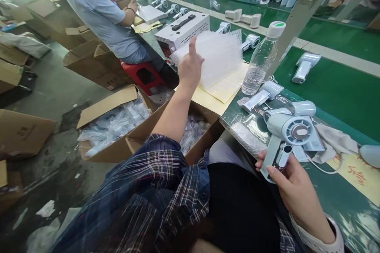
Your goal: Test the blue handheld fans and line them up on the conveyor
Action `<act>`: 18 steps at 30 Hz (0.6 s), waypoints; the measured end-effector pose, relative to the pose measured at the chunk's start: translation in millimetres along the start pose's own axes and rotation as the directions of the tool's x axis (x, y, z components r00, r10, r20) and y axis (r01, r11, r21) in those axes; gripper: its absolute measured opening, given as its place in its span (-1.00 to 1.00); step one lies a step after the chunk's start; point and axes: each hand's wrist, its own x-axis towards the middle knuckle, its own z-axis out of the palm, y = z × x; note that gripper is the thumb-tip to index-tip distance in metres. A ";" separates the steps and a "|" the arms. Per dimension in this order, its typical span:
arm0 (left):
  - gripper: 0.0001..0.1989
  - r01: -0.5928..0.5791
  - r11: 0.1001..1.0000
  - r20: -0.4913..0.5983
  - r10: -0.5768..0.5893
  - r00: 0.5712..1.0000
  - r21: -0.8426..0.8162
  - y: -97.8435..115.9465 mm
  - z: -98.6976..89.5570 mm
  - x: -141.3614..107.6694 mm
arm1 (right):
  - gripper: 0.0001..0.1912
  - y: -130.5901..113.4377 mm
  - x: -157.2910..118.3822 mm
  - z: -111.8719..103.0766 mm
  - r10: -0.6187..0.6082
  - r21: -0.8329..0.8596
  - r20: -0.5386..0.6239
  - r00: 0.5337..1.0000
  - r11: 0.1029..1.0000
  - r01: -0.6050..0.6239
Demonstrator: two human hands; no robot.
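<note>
My right hand [292,180] grips a light-blue handheld fan [287,128] by its handle. The fan's round bladed end faces me, and the handle looks open along one side, with a cylinder showing inside. At the stack of bubble-wrap bags [221,57], my left hand [190,65] is raised with the index finger stretched up and the thumb apart. Its other fingers are partly hidden, and no held object shows. Beside the held fan, more fan bodies [264,95] lie on the green table, along with a bubble-wrap piece [247,138] at its edge.
A water bottle [259,63] stands near the metal post. Behind the bags sits a grey-white machine [184,31]. Cartons [109,126] with plastic-wrapped pieces are below on my left. A seated co-worker [97,19] is at far left. Fans lie along the green belt [335,91].
</note>
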 end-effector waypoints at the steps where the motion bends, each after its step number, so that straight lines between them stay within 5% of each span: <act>1: -0.66 -0.007 1.000 -0.026 0.007 1.000 0.013 -0.8 -5.5 7.0 | -0.57 1.8 -1.3 -1.7 -0.007 0.008 -0.001 1.000 1.000 0.007; 5: -0.94 -0.146 0.989 -0.096 0.147 0.984 0.026 28.9 -31.3 0.0 | -0.57 3.9 -5.9 -4.1 -0.045 0.110 -0.065 0.997 0.993 0.052; 8: -0.74 -0.260 0.957 0.186 0.281 0.941 -0.132 87.7 -35.2 -53.5 | -0.48 0.1 -7.2 -1.6 0.021 0.188 -0.151 0.988 0.982 0.008; 9: -0.68 -0.314 0.929 0.321 0.363 0.875 -0.193 109.8 -31.9 -76.1 | -0.48 -1.0 -7.7 -1.1 0.040 0.195 -0.174 0.984 0.981 -0.006; 11: -0.62 -0.377 0.869 0.555 0.495 0.669 -0.321 148.9 -21.4 -118.3 | -0.49 -1.5 -9.6 -1.8 0.048 0.186 -0.215 0.976 0.983 -0.007; 14: -0.75 -0.419 0.782 0.696 0.611 0.376 -0.460 181.3 -7.9 -159.4 | -0.47 2.9 -15.2 -8.5 0.015 0.146 -0.260 0.965 0.989 0.024; 16: -0.77 -0.444 0.748 0.705 0.643 0.300 -0.494 185.1 -5.3 -169.7 | -0.43 8.1 -19.2 -14.9 -0.008 0.099 -0.281 0.960 0.994 0.038; 18: -0.77 -0.451 0.742 0.712 0.644 0.278 -0.495 181.5 -6.7 -170.7 | -0.38 12.9 -21.9 -20.5 -0.011 0.044 -0.304 0.953 0.999 0.026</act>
